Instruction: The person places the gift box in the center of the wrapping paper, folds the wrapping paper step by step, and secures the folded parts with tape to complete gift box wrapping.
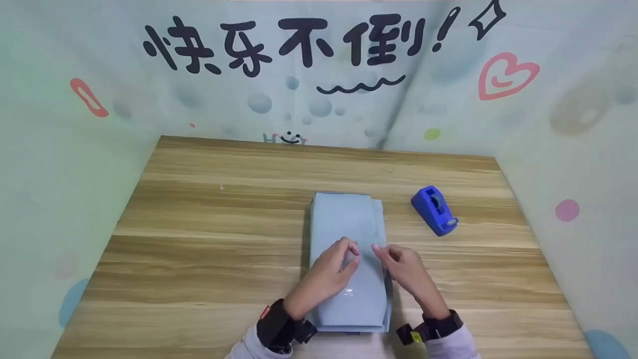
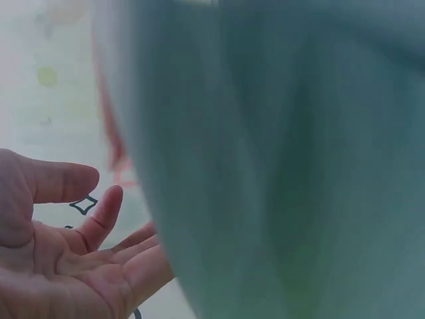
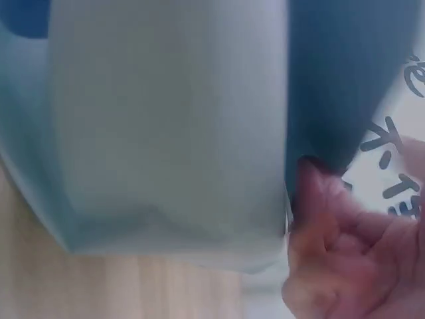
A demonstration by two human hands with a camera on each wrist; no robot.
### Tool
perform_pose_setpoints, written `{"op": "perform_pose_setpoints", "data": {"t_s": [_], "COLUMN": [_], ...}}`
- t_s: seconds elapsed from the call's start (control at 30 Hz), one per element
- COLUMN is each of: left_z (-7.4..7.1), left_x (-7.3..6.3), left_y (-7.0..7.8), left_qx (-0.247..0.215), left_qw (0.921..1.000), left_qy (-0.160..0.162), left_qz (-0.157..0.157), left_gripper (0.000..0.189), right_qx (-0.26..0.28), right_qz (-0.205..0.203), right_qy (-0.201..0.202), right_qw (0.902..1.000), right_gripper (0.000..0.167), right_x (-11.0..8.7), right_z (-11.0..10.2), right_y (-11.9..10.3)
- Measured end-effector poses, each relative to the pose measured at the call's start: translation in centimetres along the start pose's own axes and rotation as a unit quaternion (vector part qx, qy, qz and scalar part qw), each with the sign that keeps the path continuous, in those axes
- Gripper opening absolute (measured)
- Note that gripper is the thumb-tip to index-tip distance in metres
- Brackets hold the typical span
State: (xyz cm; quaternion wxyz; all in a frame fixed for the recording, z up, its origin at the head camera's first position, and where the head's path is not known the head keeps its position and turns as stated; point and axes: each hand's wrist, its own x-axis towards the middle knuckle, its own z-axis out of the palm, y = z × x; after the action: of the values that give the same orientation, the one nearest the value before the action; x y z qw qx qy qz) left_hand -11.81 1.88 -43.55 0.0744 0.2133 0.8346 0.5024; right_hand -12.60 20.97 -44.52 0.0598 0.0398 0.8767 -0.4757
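Observation:
A box-shaped package in light blue wrapping paper (image 1: pixel 349 214) lies lengthwise on the wooden table, a loose paper edge along its right side. My left hand (image 1: pixel 330 267) is over the package's left part; in the left wrist view its thumb and fingers are apart with nothing between them. At the right side, my right hand (image 1: pixel 402 262) pinches the paper's edge between thumb and fingertips. The right wrist view shows these fingers (image 3: pixel 325 199) at the paper fold (image 3: pixel 172 133). What lies inside the paper is mostly hidden; a dark blue bit (image 3: pixel 26 16) shows.
A blue tape dispenser (image 1: pixel 434 210) stands to the right of the package, beyond the right hand. The wooden table (image 1: pixel 209 239) extends left and right. A printed curtain (image 1: pixel 299 99) encloses its back and sides.

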Motion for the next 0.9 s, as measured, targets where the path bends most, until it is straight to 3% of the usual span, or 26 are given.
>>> {"op": "perform_pose_setpoints", "data": {"t_s": [0.13, 0.3, 0.4, 0.47, 0.53, 0.63, 0.9], "left_z": [-0.1, -0.5, -0.8, -1.0, -1.0, -0.7, 0.0], "left_x": [0.1, 0.2, 0.3, 0.4, 0.5, 0.7, 1.6], "left_y": [0.0, -0.4, -1.0, -1.7, -2.5, -3.5, -5.4], "left_qx": [-0.011, 0.001, 0.041, 0.094, 0.161, 0.256, 0.399], "left_qw": [0.9995, 0.9997, 0.9988, 0.9946, 0.9849, 0.9623, 0.9024], "left_qy": [-0.028, -0.022, -0.026, -0.038, -0.052, -0.066, -0.060], "left_qz": [-0.011, 0.001, 0.011, 0.021, 0.036, 0.064, 0.152], "left_gripper": [0.014, 0.014, 0.017, 0.024, 0.033, 0.046, 0.054], "right_qx": [-0.024, -0.003, 0.001, -0.001, -0.004, -0.005, -0.038], "right_qz": [-0.003, -0.008, -0.004, -0.006, -0.010, -0.021, -0.067], "right_qy": [-0.009, -0.015, -0.016, -0.014, -0.012, -0.013, -0.016], "right_qw": [0.9997, 0.9998, 0.9999, 0.9999, 0.9999, 0.9997, 0.9969], "right_gripper": [0.031, 0.024, 0.024, 0.023, 0.023, 0.023, 0.023], "right_x": [-0.1, -0.2, -0.2, -0.2, -0.2, 0.0, 0.0], "right_z": [0.2, 0.4, 0.5, 0.6, 0.6, 0.5, 0.4], "right_y": [0.6, 1.0, 1.0, 1.2, 1.5, 1.9, 2.1]}}
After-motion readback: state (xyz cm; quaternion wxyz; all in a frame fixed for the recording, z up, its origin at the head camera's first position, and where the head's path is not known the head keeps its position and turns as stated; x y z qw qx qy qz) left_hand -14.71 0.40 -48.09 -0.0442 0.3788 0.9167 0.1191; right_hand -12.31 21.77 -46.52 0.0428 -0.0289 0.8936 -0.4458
